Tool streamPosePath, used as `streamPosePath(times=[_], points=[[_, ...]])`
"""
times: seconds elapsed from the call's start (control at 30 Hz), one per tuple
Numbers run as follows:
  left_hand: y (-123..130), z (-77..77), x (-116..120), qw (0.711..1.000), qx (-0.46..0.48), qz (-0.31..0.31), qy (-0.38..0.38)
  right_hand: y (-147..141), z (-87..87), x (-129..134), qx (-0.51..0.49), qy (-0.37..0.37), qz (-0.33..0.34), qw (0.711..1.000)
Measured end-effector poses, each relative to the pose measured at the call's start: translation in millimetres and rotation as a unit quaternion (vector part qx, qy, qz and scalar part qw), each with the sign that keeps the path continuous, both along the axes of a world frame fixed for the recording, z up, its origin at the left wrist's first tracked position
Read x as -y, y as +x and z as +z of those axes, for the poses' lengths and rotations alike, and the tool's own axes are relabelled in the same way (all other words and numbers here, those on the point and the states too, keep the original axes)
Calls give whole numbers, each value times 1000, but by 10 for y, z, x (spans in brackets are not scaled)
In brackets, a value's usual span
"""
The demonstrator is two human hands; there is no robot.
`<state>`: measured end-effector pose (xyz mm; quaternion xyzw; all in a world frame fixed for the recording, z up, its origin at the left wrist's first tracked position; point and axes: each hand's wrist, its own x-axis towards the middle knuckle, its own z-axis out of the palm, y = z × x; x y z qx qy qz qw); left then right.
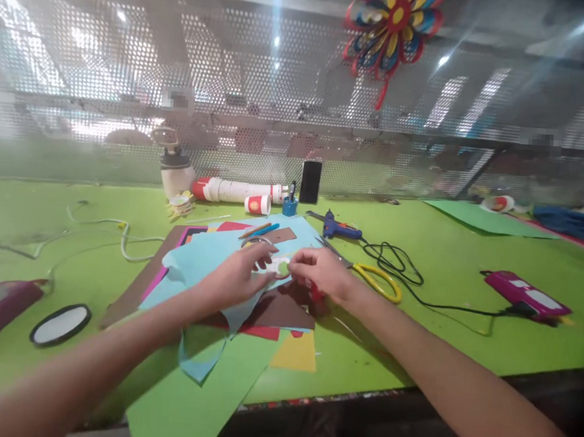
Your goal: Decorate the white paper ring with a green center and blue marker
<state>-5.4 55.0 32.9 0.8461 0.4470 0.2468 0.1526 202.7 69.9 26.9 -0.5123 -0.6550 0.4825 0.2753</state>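
Note:
A small round paper piece, white with a green centre [284, 267], is pinched at its right edge by the fingertips of my right hand [324, 273]. My left hand [236, 273] is beside it with fingers apart and thumb close to the piece's lower left edge; whether the thumb touches is unclear. Under both hands lie light blue paper [190, 258] and brown sheets [286, 307]. A roll of tape [257, 241] sits just beyond my left fingers. Scissors with yellow handles [380, 283] rest beside my right wrist. Something red [317, 292] shows under my right hand.
Beyond the hands are a blue glue gun [341, 228] with a black cord, a paper cup [258, 205], a blue pen holder [289, 207] and a phone [311, 182]. Purple power strips [527, 295] lie at both sides. Green paper [202, 384] overhangs the front edge.

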Motion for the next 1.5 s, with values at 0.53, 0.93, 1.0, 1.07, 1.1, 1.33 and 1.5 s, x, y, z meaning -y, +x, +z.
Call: streamPosePath(times=[0.53, 0.93, 1.0, 1.07, 1.1, 1.33, 1.5], points=[[40, -301, 108, 936, 285, 23, -205, -102, -13, 111, -61, -10, 43, 997], [13, -209, 61, 888, 347, 40, -300, -161, -22, 148, -61, 1, 28, 998], [2, -207, 60, 880, 358, 42, -310, -150, -17, 145, -44, 17, 21, 999], [-15, -214, 57, 871, 373, 45, -317, -112, 2, 120, -17, 35, 4, 999], [-23, -221, 54, 866, 381, 47, -321, -77, 21, 93, 0, 43, -8, 999], [-24, -277, 23, 837, 422, 46, -346, 497, 313, -568, 169, 141, -138, 966], [5, -297, -9, 817, 449, 49, -358, 822, 317, -1125, 343, 181, -167, 906]])
